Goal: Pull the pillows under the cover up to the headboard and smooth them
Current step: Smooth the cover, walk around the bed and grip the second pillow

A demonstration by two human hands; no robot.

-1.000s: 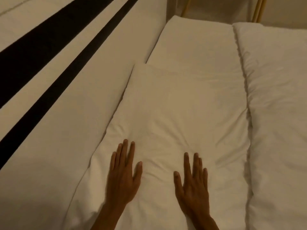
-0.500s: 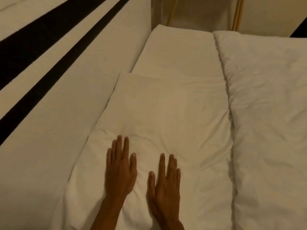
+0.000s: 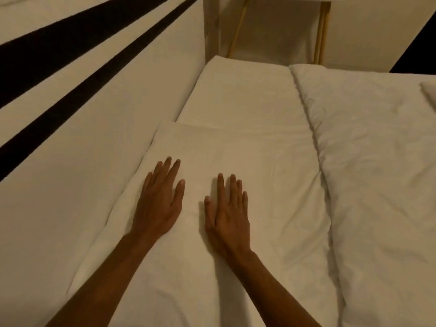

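A white pillow (image 3: 266, 175) lies along the padded headboard (image 3: 94, 128) on the left. Both my hands rest flat on it, palms down, fingers close together and pointing away from me. My left hand (image 3: 160, 199) lies near the pillow's headboard-side edge. My right hand (image 3: 227, 213) lies a hand's width to its right, near the pillow's middle. Neither hand holds anything. A second white pillow (image 3: 243, 100) lies beyond the first, its near end tucked under it. The white cover (image 3: 377, 161) bunches along the right of both pillows.
The headboard carries two dark stripes (image 3: 77, 83) running diagonally. A pale bedside unit with thin yellow rods (image 3: 271, 31) stands past the far pillow. A dark gap (image 3: 420, 43) shows at the upper right corner.
Both hands have slid forward over the pillow, away from me, with more of my forearms in view. The creases under the hands look flatter. The view has tipped toward the far end.
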